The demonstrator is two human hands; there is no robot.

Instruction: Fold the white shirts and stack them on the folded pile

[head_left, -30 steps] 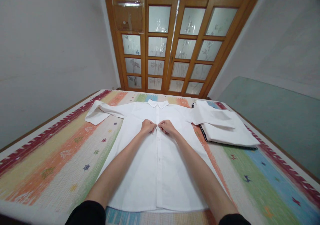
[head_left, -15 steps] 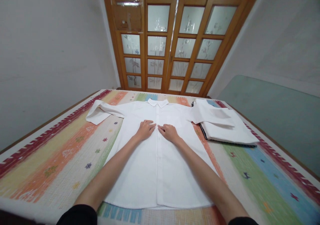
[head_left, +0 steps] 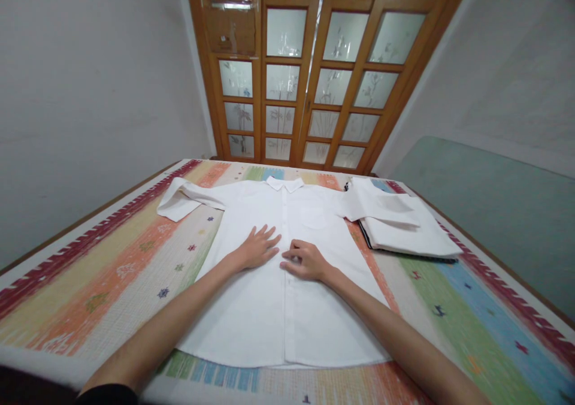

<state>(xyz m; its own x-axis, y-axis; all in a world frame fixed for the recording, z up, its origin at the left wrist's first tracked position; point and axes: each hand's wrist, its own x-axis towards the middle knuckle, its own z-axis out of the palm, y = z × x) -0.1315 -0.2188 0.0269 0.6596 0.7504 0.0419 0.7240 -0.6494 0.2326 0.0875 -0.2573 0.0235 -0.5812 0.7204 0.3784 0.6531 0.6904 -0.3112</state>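
Note:
A white button-front shirt (head_left: pixel 251 327) lies face up and spread out, its collar at the far end and its sleeves out to both sides. My left hand (head_left: pixel 256 248) rests on the shirt's left half with the fingers spread, holding nothing. Beside the button placket, my right hand (head_left: pixel 308 261) is half curled, with a gap showing between its thumb and forefinger and no cloth pinched there. Both hands are near the middle of the shirt front, either side of the placket.
A stack of folded white garments (head_left: pixel 431 231), with a dark edge beneath, lies at the right under the shirt's sleeve. The table has a colourful striped cloth (head_left: pixel 112 273). Beyond stand wooden doors with glass panes (head_left: pixel 309 81); a pale green board (head_left: pixel 485 195) is at the right.
Both hands have moved down the placket towards me. My left hand has gone from curled at the placket to spread on the cloth; my right thumb and forefinger have parted.

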